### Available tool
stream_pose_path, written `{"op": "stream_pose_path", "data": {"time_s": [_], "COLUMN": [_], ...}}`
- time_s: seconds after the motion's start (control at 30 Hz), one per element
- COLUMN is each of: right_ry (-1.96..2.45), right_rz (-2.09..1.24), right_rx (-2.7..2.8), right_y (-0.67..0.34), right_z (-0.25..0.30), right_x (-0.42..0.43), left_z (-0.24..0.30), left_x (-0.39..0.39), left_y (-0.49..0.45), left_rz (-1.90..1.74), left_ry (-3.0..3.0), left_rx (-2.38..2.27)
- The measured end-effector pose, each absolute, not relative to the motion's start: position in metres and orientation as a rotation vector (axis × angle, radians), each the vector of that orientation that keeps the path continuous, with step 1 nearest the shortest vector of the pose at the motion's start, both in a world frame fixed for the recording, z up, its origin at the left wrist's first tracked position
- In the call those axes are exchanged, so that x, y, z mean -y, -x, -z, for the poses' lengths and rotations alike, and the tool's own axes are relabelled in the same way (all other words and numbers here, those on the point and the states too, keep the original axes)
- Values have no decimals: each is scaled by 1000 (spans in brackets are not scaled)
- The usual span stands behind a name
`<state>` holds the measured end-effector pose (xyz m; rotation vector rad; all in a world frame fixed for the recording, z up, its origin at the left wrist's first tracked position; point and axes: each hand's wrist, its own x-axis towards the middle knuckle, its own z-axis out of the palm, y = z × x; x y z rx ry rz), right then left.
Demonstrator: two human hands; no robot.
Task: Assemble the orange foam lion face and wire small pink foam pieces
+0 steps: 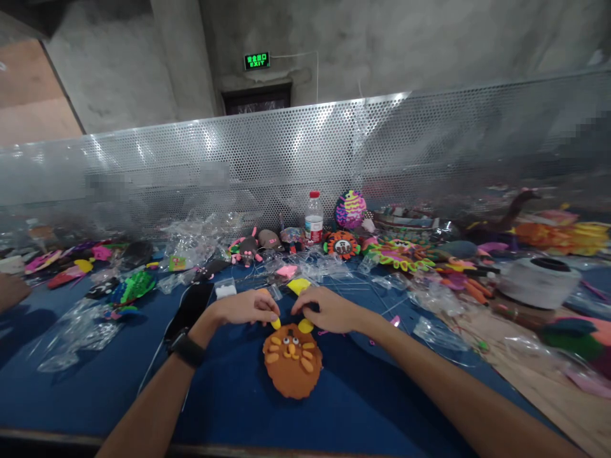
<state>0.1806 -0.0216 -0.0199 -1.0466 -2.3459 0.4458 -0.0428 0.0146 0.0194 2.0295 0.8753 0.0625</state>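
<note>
A round brown clay animal face (292,375) lies flat on the blue tabletop, with two googly eyes and several orange clay pieces on it. At its top left edge, my left hand (251,306) pinches a small yellow clay piece (275,323) between thumb and fingertips. My right hand (331,310) is closed at the top right edge, its bent fingers at another yellow clay piece (306,326); part of the grip is hidden behind the hand. Just beyond my hands lies a yellow packet (298,286).
Clear plastic wrappers and colourful clay figures crowd the table's far side. A red-capped bottle (314,219) stands by the perforated metal divider (277,159). A black strip (191,312) lies near my left wrist, a white tape roll (539,283) at right. Another person's hand (12,291) shows at left.
</note>
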Motion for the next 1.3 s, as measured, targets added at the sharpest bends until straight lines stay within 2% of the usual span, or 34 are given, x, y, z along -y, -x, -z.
{"op": "stream_pose_path", "data": {"time_s": [0.77,0.83,1.0,1.1,1.3], "right_ry": [1086,1093,1091,1093,1126], "right_rz": [-422,-428,-434,-435,-514], "right_rx": [2382,2370,2370,2357,2383], "right_y": [-188,-189,-189,-187,-185], "right_z": [15,15,16,17,17], "right_x": [20,20,18,16,16], "left_z": [-20,-22,-10,3,7], "left_x": [-17,-13,-7,-9,-19], "left_y": [44,40,21,9,-13], "left_rz": [-97,-210,-805,-970,-677], "left_ry": [-2264,-2268,-2388,-2448,-2452], "left_rx": [-1016,-1016,-1205,-1326,-1415]}}
